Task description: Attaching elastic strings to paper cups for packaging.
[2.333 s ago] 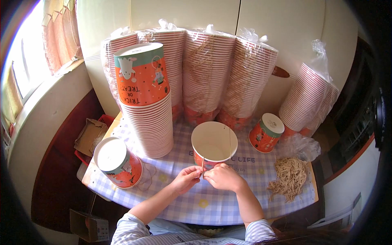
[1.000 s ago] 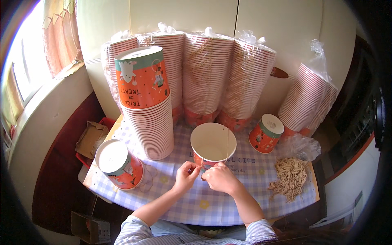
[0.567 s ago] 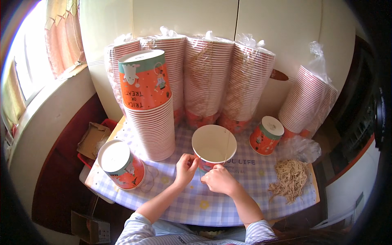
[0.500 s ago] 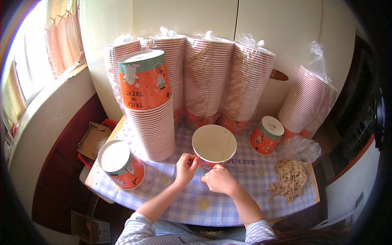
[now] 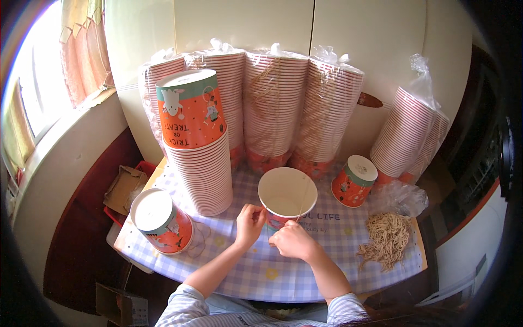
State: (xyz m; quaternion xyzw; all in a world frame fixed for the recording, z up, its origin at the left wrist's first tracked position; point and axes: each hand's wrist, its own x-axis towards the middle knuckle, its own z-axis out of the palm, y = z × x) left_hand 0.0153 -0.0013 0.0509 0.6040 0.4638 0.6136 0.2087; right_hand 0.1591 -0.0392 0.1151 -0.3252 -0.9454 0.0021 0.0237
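In front of me a round paper bucket, white inside, stands with its open mouth up. A thin string is fixed near its far right rim and runs across the opening to my right hand. That hand is closed on the string, just off the bucket's near side. My left hand pinches at the near left rim, with thumb and finger together on what looks like the same string. Its exact hold is partly hidden by the fingers.
An orange-and-teal upside-down bucket stack rises at left, behind a single upturned bucket. Bagged bucket stacks line the wall. At right are a small upturned bucket, clear plastic and a string pile. Checked cloth covers the table.
The bucket sits slightly farther right in view. My hands keep nearly the same places and grips, the right one turned a little more closed.
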